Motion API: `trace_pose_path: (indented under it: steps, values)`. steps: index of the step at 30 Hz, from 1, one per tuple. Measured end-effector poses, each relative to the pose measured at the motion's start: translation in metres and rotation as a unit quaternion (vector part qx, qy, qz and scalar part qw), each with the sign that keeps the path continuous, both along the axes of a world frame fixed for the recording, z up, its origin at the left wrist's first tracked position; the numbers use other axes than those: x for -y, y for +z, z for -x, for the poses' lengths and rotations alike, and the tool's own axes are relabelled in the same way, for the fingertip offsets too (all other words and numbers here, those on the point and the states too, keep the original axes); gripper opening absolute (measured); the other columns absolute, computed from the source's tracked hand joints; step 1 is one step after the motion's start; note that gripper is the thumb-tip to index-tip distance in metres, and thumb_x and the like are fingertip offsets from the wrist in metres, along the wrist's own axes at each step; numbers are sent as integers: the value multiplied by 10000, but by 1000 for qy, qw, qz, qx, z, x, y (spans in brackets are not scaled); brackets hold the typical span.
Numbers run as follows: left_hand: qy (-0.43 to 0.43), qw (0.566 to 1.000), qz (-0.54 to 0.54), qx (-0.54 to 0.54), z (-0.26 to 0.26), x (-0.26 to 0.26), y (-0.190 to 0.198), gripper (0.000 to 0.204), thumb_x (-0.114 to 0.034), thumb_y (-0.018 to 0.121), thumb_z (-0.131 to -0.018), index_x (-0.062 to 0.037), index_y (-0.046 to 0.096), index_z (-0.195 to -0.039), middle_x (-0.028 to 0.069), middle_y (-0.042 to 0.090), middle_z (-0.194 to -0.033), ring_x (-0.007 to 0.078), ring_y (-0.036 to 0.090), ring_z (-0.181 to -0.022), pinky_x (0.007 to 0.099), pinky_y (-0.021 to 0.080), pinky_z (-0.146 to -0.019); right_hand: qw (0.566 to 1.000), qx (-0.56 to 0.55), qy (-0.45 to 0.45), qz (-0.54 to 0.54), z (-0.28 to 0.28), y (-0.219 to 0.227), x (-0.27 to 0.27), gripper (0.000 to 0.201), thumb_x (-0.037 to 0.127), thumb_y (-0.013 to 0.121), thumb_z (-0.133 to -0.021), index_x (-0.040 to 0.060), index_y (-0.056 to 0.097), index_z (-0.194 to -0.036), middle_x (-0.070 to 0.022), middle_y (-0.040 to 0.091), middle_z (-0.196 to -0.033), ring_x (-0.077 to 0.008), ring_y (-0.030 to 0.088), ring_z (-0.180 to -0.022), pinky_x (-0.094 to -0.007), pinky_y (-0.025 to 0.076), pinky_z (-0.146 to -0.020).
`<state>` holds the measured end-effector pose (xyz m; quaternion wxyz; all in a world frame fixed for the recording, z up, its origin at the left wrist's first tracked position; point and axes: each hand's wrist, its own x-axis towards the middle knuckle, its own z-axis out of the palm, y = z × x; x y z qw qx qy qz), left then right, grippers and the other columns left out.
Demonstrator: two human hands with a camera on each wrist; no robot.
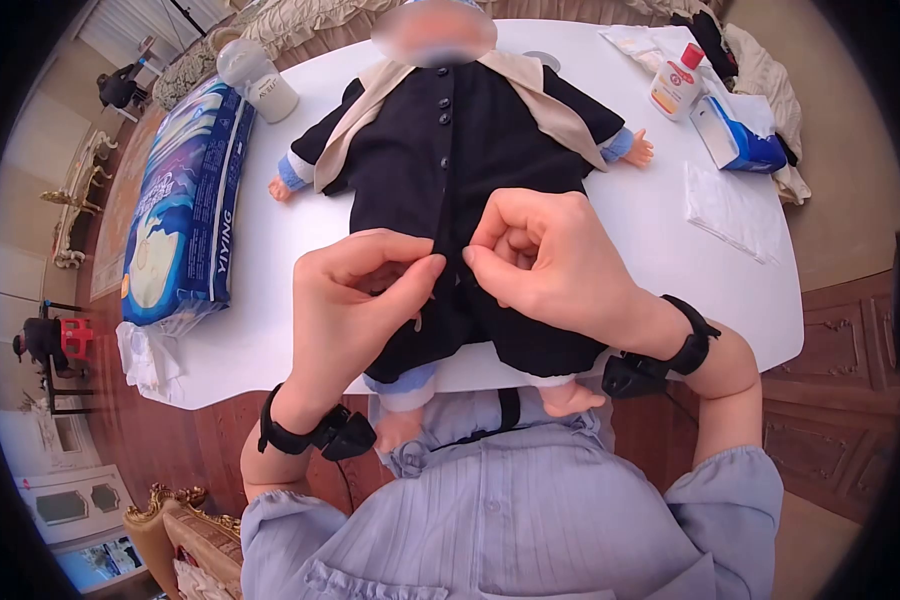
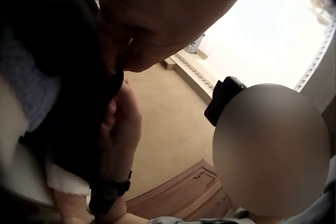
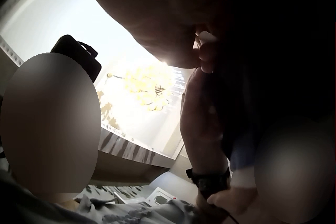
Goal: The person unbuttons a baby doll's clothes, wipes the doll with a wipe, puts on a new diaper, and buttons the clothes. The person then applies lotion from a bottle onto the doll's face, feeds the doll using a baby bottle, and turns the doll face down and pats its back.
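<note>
Black, button-fronted cloth suit (image 1: 395, 185) lies pinched at its lower front by your left hand (image 1: 355, 300) and right hand (image 1: 565, 260), seemingly to steady both edges.

A pleated grey-blue blouse (image 1: 540, 500) is worn with black, cabled wrist cameras (image 1: 346, 434).

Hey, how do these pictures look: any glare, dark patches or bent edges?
Head view: evenly bright, but the table bows and the corners go black. Left wrist view: glaring ceiling, left hand and black clothes dark. Right wrist view: chandelier washed out, right hand shadowed.
</note>
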<state>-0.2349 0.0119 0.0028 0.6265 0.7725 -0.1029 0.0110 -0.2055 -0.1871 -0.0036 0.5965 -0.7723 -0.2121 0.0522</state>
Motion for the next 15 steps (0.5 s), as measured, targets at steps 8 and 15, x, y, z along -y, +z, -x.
trace_pose_path:
  steps: [8,15]
  values:
    - [1,1000,-15,5,-1,4,-3,93,5,708,-848,67,696,-917,50,683,-794,77,651,-670,195,514,-561,999,-36,24,-4,-1,0,2,118,22,637,-864,-1,562,-776,9,594,-582,-18,562,-504,-174,362,-446]
    - [-6,1000,-2,-10,-1,4,-7,97,8,686,-865,75,694,-935,74,695,-818,102,673,-694,214,555,-614,998,-50,29,-18,-1,1,2,124,30,636,-879,-4,562,-785,6,597,-596,-24,564,-512,-176,371,-450]
